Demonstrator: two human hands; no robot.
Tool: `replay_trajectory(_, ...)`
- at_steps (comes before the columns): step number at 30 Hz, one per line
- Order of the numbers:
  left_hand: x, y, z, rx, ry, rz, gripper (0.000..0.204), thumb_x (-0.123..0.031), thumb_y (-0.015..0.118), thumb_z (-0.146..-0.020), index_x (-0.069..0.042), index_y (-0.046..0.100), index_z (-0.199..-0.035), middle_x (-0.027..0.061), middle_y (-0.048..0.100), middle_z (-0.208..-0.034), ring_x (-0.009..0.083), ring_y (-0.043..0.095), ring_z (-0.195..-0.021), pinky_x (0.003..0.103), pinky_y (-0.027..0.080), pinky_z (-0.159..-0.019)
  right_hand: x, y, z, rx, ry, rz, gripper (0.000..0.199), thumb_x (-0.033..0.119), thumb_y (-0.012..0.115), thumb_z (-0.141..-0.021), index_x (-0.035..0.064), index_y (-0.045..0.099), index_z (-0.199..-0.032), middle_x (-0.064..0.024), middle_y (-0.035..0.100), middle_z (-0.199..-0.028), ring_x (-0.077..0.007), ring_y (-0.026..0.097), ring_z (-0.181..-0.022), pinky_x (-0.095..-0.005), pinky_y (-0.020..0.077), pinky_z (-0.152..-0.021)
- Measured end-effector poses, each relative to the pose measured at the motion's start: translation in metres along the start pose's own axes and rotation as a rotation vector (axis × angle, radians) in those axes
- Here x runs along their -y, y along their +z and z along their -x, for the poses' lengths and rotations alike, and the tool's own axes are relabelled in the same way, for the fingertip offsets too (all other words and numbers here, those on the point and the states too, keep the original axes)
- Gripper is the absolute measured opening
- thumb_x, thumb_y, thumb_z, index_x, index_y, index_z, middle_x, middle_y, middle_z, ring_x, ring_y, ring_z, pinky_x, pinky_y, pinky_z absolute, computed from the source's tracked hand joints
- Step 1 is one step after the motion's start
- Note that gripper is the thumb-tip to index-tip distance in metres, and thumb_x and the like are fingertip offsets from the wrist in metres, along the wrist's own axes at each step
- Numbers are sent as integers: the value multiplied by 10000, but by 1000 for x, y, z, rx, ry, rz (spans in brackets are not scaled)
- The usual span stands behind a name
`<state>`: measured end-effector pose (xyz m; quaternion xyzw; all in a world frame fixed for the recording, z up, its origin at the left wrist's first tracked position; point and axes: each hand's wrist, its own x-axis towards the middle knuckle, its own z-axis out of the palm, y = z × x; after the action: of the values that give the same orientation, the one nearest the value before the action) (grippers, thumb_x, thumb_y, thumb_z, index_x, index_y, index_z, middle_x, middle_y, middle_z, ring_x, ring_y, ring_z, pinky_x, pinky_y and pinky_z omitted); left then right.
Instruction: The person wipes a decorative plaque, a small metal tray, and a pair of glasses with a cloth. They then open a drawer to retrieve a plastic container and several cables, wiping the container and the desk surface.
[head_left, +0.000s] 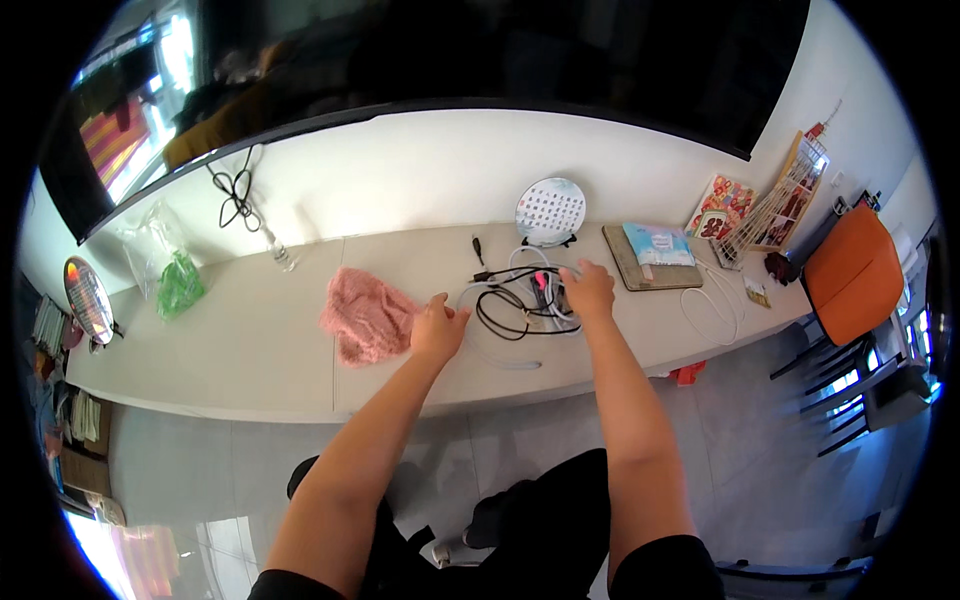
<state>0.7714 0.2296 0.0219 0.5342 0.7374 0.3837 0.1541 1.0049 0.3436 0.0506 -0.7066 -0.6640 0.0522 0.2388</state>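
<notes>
A tangle of black and grey-white cables (505,308) lies on the long pale cabinet top, with a dark piece and a bright pink bit at its right side. My right hand (590,292) is at the tangle's right edge, its fingers bent round cables there; the exact grip is partly hidden. To the left of the tangle is my left hand (437,328), its thumb and forefinger apart, beside a pale cable that curves toward the front edge. A fluffy pink cloth (368,315) lies just left of that hand, close to its wrist.
Behind the cables stands a round plate (550,211) on a stand. Rightward are a notebook (655,272) under a blue-white packet (658,244), a coiled white cord (712,320) and an orange chair (853,275). Leftward stand a small bottle (278,250), a green-filled bag (178,285) and a round mirror (90,300).
</notes>
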Motion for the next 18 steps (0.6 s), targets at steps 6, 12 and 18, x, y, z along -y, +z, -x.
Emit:
replay_trajectory(6,-7,14,-23,43,-223,243,258,-246,619,-866,-14,655,-973,76,662,-776,139,589,-675,290,469,-618,-21,20,-8,87,-134,-192,206,208,684,-788,40,647,-901,-161,625,-958,-316,595,-909,-420,484,-775)
replay_trajectory(12,-4,-29,-6,-122,-200,677,197,-206,601,-911,-18,662,-908,-18,556,-701,47,423,-573,212,349,-503,0,-4,-11,-233,-453,-407,185,171,699,-774,31,657,-886,-136,635,-936,-287,613,-855,-368,483,-765)
replay_trajectory(18,-30,-87,12,-257,-158,1102,204,-205,558,-942,-21,642,-971,-15,522,-673,60,468,-607,202,381,-553,35,-29,-7,-66,-214,-960,163,139,714,-772,0,677,-848,-104,647,-843,-204,603,-748,-311,479,-684)
